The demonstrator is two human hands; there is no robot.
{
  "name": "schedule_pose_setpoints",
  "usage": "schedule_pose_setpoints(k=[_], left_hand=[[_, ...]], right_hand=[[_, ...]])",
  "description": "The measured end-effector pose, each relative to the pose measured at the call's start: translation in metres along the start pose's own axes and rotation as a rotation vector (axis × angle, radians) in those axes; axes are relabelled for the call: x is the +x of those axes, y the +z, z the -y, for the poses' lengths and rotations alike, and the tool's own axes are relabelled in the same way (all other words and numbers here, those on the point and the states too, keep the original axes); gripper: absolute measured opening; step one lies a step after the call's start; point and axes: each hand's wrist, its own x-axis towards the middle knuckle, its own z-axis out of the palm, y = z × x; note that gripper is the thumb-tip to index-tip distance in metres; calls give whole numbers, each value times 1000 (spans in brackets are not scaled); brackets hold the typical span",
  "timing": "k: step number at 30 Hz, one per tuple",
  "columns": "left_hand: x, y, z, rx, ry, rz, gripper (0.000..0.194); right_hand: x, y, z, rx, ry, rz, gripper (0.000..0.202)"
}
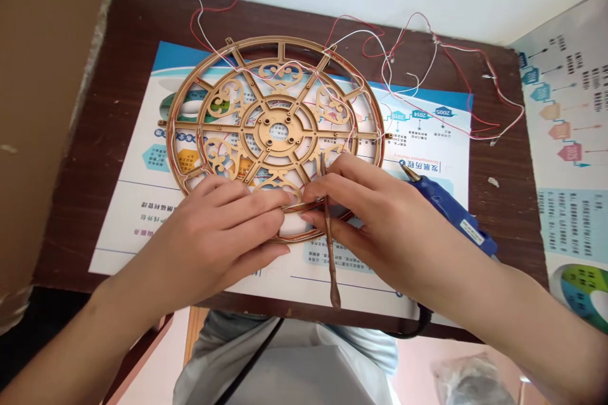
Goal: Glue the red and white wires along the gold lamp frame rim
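A round gold wheel-shaped frame (pixel 282 128), with spokes and scrollwork, lies on printed sheets. Thin red and white wires run along its channels. My left hand (pixel 228 228) grips the frame's near rim, its fingers laid over the edge and its thumb on the near side. My right hand (pixel 365 202) pinches a slim brown metal spatula (pixel 331 259); one leaf-shaped end points toward me. The right fingertips are at the near rim, close to the left fingertips. Whether they also pinch a wire there is hidden.
Loose red and white wires (pixel 434 38) trail over the back right of the dark table (pixel 137 19). A blue-handled tool with a metal tip (pixel 441 202) lies right of my right hand, its cord at the front edge. White walls rise behind; a poster (pixel 570 171) is at right.
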Motion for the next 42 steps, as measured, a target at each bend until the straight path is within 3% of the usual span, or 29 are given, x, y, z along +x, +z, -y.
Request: schedule_pose_setpoints(k=[14,24,42], left_hand=[[-2,1,0,-25,-9,3,10],[-1,0,0,-24,-10,2,9],[0,1,1,-29,-5,-11,9]], right_hand=[[-4,0,1,-28,-71,-42,24],[-7,-2,-3,-27,33,-84,9],[-6,-2,-7,28,-61,-64,17]])
